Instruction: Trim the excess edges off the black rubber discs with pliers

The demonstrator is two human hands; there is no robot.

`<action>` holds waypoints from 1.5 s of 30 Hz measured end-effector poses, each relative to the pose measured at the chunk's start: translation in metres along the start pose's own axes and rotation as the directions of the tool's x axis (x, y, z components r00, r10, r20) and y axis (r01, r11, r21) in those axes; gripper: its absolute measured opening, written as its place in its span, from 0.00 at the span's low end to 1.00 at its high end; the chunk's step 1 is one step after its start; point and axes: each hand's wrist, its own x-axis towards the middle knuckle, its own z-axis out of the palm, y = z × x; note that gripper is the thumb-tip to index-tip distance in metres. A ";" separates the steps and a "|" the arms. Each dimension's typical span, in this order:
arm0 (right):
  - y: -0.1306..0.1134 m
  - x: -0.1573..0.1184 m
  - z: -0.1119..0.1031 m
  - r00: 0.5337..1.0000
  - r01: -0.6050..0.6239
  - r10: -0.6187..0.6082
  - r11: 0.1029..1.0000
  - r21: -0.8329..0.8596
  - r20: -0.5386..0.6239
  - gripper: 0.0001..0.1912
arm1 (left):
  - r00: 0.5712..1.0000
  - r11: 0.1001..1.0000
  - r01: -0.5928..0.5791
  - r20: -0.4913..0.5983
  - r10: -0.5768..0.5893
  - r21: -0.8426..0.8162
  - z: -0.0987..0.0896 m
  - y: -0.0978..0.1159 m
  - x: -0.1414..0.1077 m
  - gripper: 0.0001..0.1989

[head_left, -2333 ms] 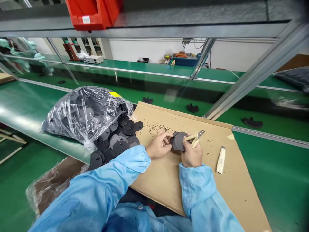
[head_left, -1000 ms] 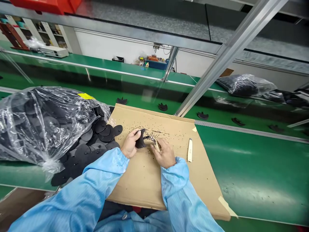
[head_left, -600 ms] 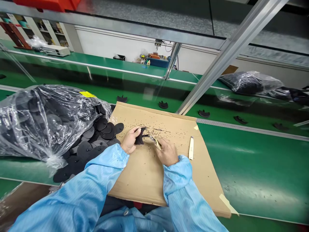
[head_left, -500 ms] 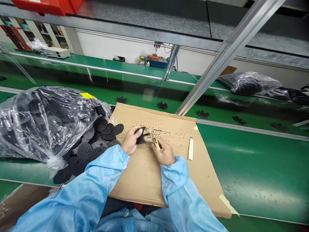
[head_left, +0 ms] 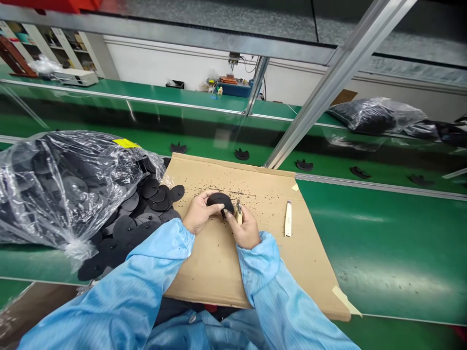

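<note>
My left hand (head_left: 199, 212) is closed on a curved black plastic part (head_left: 220, 199), held tilted above a brown cardboard sheet (head_left: 211, 262). A small stem pokes out from the part's lower side. My right hand (head_left: 246, 231) is wrapped round a pair of small nippers (head_left: 239, 214) with cream handles, jaws pointing away from me. The right fingertips meet the near right edge of the black part. Many tiny black scraps (head_left: 242, 193) lie scattered over the cardboard around and beyond both hands.
A cream-handled cutter (head_left: 288, 218) lies on the cardboard to the right. On the left, a clear plastic bag (head_left: 73, 194) spills black discs (head_left: 126, 228). Several curved black parts (head_left: 241, 154) sit along the green belt behind. A metal post (head_left: 328, 92) slants up at the right.
The black part has been turned from steeply tilted to showing its broad curved face. My right hand has come closer, its fingertips now at the part, and the nippers' jaws now point away beside it.
</note>
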 end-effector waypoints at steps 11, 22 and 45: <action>-0.018 -0.005 0.002 0.931 0.324 -0.297 0.940 -0.109 0.213 0.09 | 0.968 0.938 0.247 0.015 -0.251 -0.243 -0.002 0.003 0.002 0.17; -0.013 -0.004 -0.013 0.956 0.224 -0.098 0.852 -0.472 0.277 0.14 | 0.964 0.941 0.265 0.045 -0.261 -0.213 -0.005 0.010 0.003 0.16; -0.025 -0.009 -0.016 0.916 0.148 0.161 0.715 -0.683 0.368 0.10 | 0.971 0.970 0.231 -0.040 -0.234 -0.074 -0.005 -0.001 0.004 0.18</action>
